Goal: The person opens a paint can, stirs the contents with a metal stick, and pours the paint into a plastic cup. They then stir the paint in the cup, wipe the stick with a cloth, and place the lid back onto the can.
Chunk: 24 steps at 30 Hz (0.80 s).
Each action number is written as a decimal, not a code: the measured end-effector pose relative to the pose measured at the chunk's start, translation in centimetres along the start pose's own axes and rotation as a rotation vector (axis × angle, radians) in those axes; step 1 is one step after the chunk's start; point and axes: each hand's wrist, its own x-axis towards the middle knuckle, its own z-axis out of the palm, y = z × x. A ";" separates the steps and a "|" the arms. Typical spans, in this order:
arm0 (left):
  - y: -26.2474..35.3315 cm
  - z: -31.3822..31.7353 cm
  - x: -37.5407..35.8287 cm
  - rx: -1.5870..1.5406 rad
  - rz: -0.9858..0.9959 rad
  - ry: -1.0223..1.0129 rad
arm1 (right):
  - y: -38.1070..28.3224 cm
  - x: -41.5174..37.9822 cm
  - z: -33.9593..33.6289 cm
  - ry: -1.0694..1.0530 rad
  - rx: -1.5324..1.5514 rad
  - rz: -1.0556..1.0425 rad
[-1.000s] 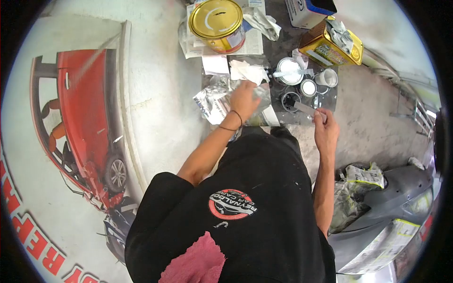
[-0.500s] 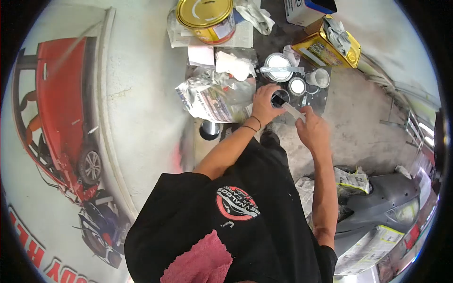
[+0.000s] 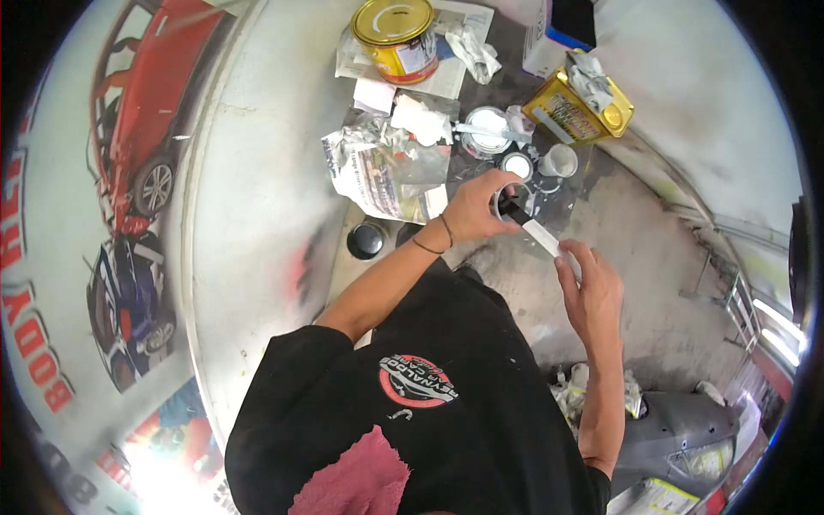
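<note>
My left hand (image 3: pixel 482 206) is wrapped round a small clear plastic cup (image 3: pixel 523 192) with black liquid inside. The cup is tilted toward the right. Between the thumb and fingers of my right hand (image 3: pixel 592 287) is a flat white stirring stick (image 3: pixel 541 235), its far end coated black. That blackened end reaches into the cup's mouth. Close behind the cup stand a small round can of white paint (image 3: pixel 517 166) and a larger white-topped can (image 3: pixel 487 130) with a flat strip lying across it.
A white cup (image 3: pixel 559 160) stands right of the cans. Crumpled newspaper (image 3: pixel 390 176) covers the table's left side. Farther back are a large yellow tin (image 3: pixel 395 39) and a rectangular yellow can (image 3: pixel 579 103). A dark round container (image 3: pixel 366 241) sits near my left forearm.
My right hand has moved away from the cup, pulling the stick partly outward, so more of its black end shows. The cup appears more tilted. The head view has shifted and turned.
</note>
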 end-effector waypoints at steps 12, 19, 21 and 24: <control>6.3 0.0 -0.3 -0.216 0.107 -0.023 | 1.0 -6.7 -7.7 0.097 0.070 0.005; 5.3 -2.5 0.3 -0.352 0.103 -0.084 | -2.5 -6.8 -8.7 0.079 0.070 0.086; 4.8 -3.5 0.4 -0.378 0.106 -0.064 | -3.8 -6.5 -9.2 0.073 0.079 0.127; 3.8 -4.9 0.5 -0.377 0.108 -0.116 | -5.3 -6.2 -9.6 0.038 0.036 0.138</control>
